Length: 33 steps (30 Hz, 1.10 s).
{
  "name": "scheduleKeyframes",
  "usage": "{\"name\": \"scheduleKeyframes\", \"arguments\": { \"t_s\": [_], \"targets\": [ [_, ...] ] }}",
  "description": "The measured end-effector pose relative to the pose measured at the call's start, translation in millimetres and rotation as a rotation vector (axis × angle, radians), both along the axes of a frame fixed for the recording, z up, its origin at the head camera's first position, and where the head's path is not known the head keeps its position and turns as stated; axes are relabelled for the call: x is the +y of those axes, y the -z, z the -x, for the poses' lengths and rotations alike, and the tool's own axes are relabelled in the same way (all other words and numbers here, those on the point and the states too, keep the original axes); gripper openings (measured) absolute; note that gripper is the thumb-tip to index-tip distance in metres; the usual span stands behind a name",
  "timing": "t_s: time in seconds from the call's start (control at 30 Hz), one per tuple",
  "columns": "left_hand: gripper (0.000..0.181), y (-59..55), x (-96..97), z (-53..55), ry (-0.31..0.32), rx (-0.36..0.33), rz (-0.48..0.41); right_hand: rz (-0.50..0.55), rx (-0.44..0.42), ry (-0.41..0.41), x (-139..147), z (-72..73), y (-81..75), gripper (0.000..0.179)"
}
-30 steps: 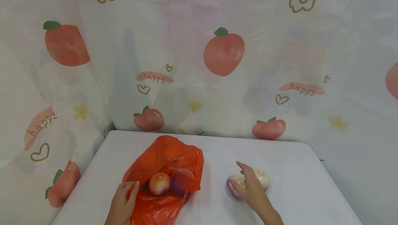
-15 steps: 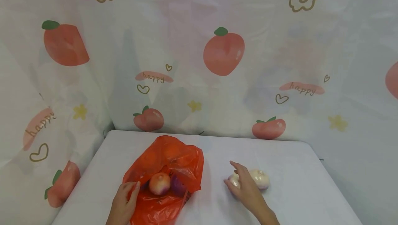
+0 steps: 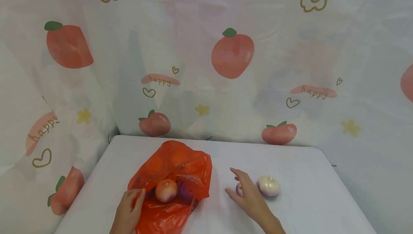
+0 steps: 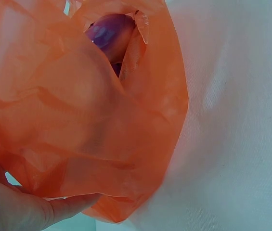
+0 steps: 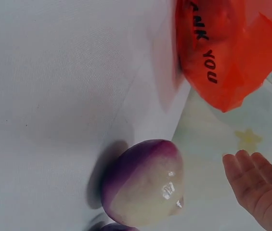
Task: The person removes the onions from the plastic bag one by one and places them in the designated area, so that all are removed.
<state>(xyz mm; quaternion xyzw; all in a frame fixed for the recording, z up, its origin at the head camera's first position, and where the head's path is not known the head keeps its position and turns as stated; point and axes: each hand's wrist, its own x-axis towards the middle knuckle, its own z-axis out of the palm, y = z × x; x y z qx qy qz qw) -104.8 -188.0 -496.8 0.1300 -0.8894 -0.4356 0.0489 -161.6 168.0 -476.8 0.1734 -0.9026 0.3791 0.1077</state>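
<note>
A red plastic bag (image 3: 161,221) lies with its mouth toward me, and my left hand (image 3: 124,212) grips its left edge. In the left wrist view the thumb (image 4: 71,206) lies along the plastic; the other fingers are mostly hidden. Inside the mouth sit a pale onion (image 3: 166,191) and a purple onion (image 3: 185,192). My right hand (image 3: 250,198), fingers spread and holding nothing, hovers over the table right of the bag. It partly covers a purple-and-white onion (image 3: 239,190); another such onion (image 3: 269,186) rests beside it. The right wrist view shows one onion (image 5: 143,183) close up.
A white cloth covers the table (image 3: 309,209). Behind it hangs a pale curtain (image 3: 193,47) printed with peaches and flowers. Rounded shapes (image 3: 155,164) show through the back of the bag.
My right hand has moved left off the two loose onions, uncovering the right one, and carries nothing. My left hand and the bag have stayed in place.
</note>
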Motion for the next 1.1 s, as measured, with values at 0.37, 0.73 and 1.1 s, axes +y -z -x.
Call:
{"name": "scheduleKeyframes", "arguments": {
  "t_s": [0.37,0.73,1.1],
  "targets": [
    [0.057,-0.3,1.5,-1.8,-0.008,-0.016,0.003,0.044,-0.041,-0.06,-15.3,-4.8,-8.2,0.061],
    [0.062,0.5,0.0,-0.6,-0.002,-0.038,-0.005,0.041,-0.03,-0.179,-29.0,-9.2,-12.6,0.061],
    [0.057,0.5,0.3,-1.3,-0.002,-0.023,0.006,0.031,-0.043,-0.36,-37.1,-16.3,-11.1,0.051]
  ]
}}
